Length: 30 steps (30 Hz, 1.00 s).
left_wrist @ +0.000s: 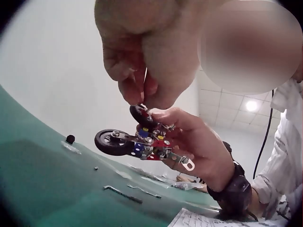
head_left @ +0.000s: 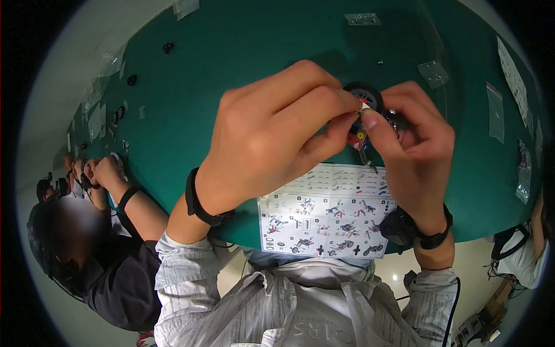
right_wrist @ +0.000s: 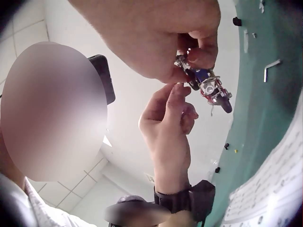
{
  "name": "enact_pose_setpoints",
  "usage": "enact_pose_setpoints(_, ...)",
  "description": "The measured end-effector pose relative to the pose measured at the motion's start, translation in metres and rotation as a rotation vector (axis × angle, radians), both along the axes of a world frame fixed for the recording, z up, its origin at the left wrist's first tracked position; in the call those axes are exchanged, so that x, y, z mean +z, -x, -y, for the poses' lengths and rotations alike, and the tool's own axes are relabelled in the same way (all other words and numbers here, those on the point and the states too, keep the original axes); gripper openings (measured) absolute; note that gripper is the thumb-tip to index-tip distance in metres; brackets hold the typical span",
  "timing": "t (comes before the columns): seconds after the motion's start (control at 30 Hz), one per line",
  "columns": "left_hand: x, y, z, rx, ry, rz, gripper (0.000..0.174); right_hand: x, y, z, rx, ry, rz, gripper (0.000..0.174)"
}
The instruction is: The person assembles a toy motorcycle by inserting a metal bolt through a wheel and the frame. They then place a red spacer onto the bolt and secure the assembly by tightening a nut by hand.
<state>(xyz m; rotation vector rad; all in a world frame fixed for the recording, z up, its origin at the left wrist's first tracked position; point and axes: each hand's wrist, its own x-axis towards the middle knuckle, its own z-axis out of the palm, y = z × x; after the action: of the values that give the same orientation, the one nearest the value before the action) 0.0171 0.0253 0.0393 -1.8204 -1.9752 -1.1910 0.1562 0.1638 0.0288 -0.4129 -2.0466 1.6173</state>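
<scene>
My right hand (head_left: 419, 139) holds a small toy motorcycle (head_left: 358, 139) over the green table, fingers and thumb curled round one end. Blue and red perforated strips, metal screws and black-tyred wheels (left_wrist: 111, 142) make up the motorcycle. A bent metal piece (left_wrist: 188, 164) sticks out at its side. From the other side my left hand (head_left: 272, 127) reaches in, thumb and forefinger pinching a tiny white and red part (head_left: 363, 106) right beside a wheel. I cannot tell what this part is. In the right wrist view, my left fingertips meet just below the right hand.
A printed instruction sheet (head_left: 324, 214) lies at the table's near edge. Hex keys (left_wrist: 123, 194) and a small screw (head_left: 380, 62) lie on the table (head_left: 277, 40). Plastic bags (head_left: 433, 74) are scattered about. Another person (head_left: 115, 260) works at the left.
</scene>
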Motion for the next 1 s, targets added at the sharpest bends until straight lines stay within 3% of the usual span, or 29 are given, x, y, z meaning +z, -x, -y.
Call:
enact_pose_setpoints(0.3,-0.006,0.001,0.001,0.016,0.003,-0.197,0.029,0.0,-0.001,0.002,-0.004,0.042,0.013,0.009)
enact_pose_setpoints(0.5,-0.006,0.0,0.0,0.002,-0.009,-0.083,0.027,-0.001,0.0,0.002,-0.002,0.086,0.0,0.009)
enact_pose_setpoints(0.87,-0.011,-0.002,-0.001,0.014,-0.02,-0.323,0.023,0.0,0.0,-0.002,-0.056,0.12,0.142,0.01)
enact_pose_setpoints(1.0,-0.013,0.002,-0.002,0.001,-0.039,-0.279,0.023,-0.002,0.001,-0.002,-0.043,0.183,0.11,0.009)
